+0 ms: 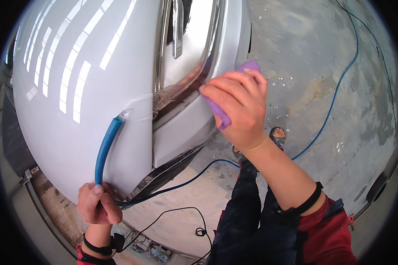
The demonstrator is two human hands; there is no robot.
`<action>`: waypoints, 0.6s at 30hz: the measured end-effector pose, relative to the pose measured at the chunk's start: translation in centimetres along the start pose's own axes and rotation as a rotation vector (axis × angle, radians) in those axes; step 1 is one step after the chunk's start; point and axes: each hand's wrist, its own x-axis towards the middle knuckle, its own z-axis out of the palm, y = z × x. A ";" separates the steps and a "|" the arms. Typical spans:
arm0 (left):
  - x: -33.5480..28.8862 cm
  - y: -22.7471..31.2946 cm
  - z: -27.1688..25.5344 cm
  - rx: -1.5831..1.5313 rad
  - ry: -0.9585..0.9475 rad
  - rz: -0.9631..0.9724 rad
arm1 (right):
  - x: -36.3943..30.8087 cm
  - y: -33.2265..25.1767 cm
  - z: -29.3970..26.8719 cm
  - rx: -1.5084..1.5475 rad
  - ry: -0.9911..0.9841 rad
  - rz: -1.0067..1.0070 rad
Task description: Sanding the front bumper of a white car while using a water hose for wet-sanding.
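Near the bottom left, my left hand is closed around a blue hose. The hose end points up and away, and water spreads from it over the white car hood. My right hand grips a purple sponge-like pad, partly hidden behind my fingers. This hand is beside the outer edge of the car's headlight, above the bumper. Water runs at the headlight's lower corner. Whether the pad touches the car I cannot tell.
Across the grey concrete floor runs the rest of the blue hose, passing by my sandalled feet. A thin black cable with a knot lies below the car. A metal floor grate or drain with debris shows at the lower edge.
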 end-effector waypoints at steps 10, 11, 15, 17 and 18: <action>0.4 0.3 0.1 -0.009 -0.003 0.009 | -1.1 -5.5 0.0 0.165 0.038 0.036; 0.4 0.1 0.3 -0.011 -0.002 0.005 | -1.1 -6.0 -0.2 0.152 0.026 0.050; 0.4 0.2 -0.3 -0.043 0.010 -0.017 | -0.1 -8.7 0.8 0.260 0.070 -0.069; 0.6 0.3 -0.3 -0.031 0.012 -0.027 | -0.2 -7.5 -0.6 0.199 0.011 -0.029; 0.7 0.3 0.1 -0.024 0.009 -0.013 | -0.1 -7.2 -1.0 0.131 -0.045 0.009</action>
